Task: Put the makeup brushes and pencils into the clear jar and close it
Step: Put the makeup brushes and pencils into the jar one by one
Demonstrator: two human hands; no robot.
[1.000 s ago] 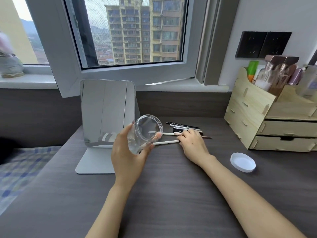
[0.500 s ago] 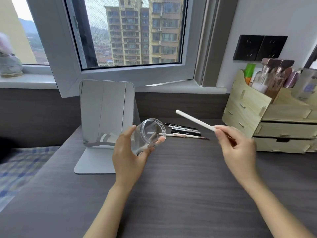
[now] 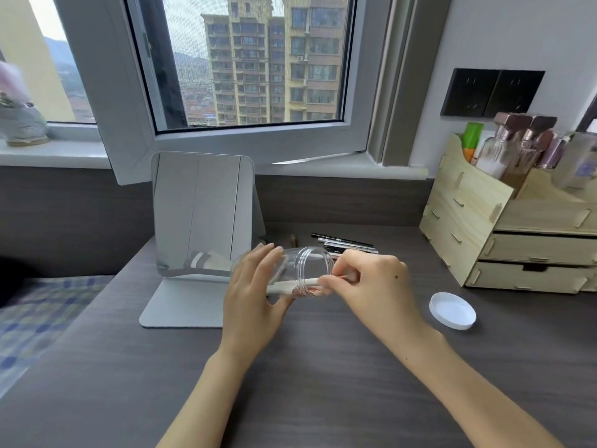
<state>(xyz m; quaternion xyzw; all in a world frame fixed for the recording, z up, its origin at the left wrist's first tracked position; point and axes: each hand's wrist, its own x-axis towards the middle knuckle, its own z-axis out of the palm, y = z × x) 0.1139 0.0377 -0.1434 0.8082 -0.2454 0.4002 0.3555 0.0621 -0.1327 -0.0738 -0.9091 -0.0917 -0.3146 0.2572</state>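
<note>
1. Left hand (image 3: 250,297) grips the clear jar (image 3: 298,273), tipped on its side above the worktop (image 3: 323,383), mouth facing right.
2. Right hand (image 3: 374,286) at the jar mouth; its fingers (image 3: 336,281) pinch the end of a white-handled brush (image 3: 290,284), most of which already lies inside the jar along its lower wall.
3. Remaining pencils and brushes (image 3: 345,245) lie in a cluster on the worktop just beyond the jar, right of the mirror (image 3: 200,215).
4. White lid (image 3: 452,310) sits flat on the worktop, near right, well apart from the jar.
5. Risks, judged: with the jar held sideways, a released brush could slide back out; the tip may catch on the threaded neck; a long handle standing above the rim could block the lid.
</note>
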